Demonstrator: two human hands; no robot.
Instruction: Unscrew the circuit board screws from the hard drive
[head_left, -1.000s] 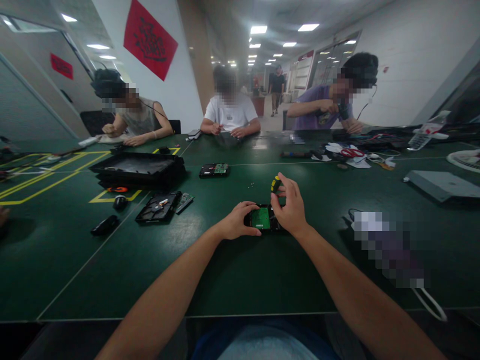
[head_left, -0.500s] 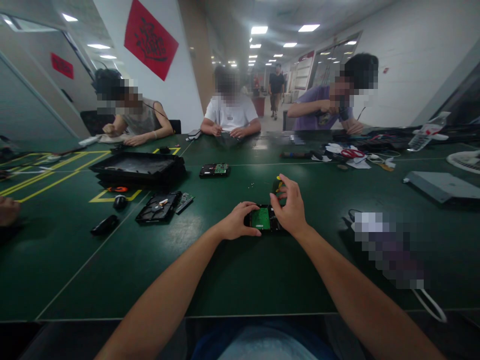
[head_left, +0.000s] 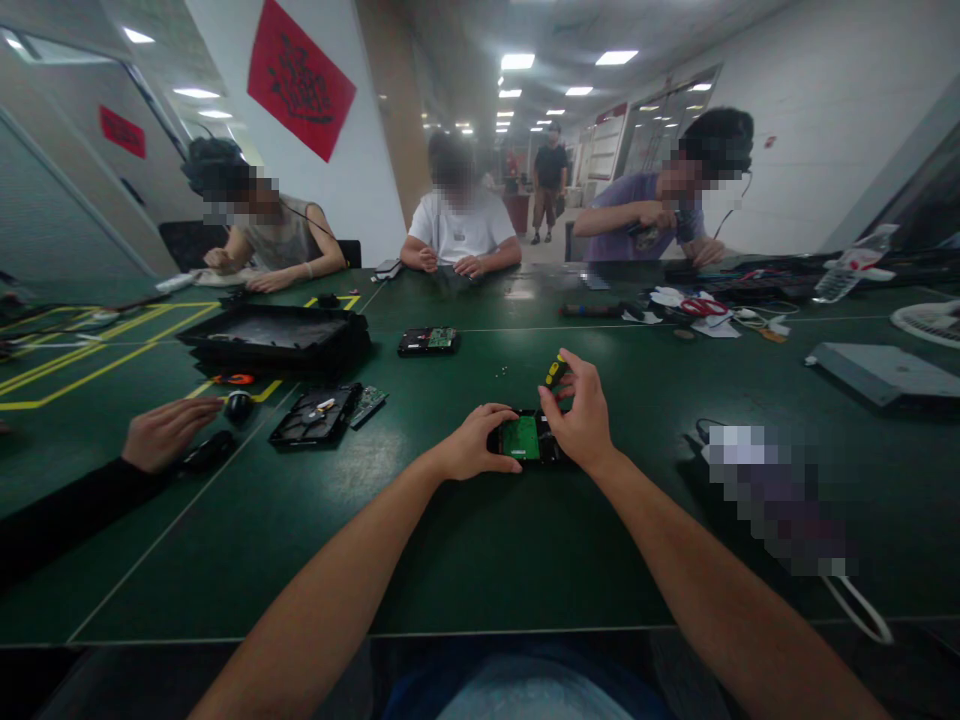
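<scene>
A hard drive (head_left: 523,438) with a green circuit board lies on the green table in front of me. My left hand (head_left: 480,443) grips its left end, thumb on the near edge and fingers on the far edge. Over the drive's right end, my right hand (head_left: 581,412) pinches a small black-and-yellow screwdriver (head_left: 556,371) between thumb and fingers. The screwdriver's handle leans up and to the right; its tip is hidden by the hand. Several tiny screws (head_left: 501,372) lie on the table beyond the drive.
Another hard drive (head_left: 428,341) lies farther back. To the left are an opened drive casing (head_left: 315,415), a loose circuit board (head_left: 368,407), a stack of black trays (head_left: 277,335) and a co-worker's hand (head_left: 169,432). A silver box (head_left: 885,373) stands right. People sit across the table.
A co-worker's hand and dark sleeve have reached in from the left toward the small black objects. The screwdriver handle has turned slightly in my right fingers. My left hand stays put.
</scene>
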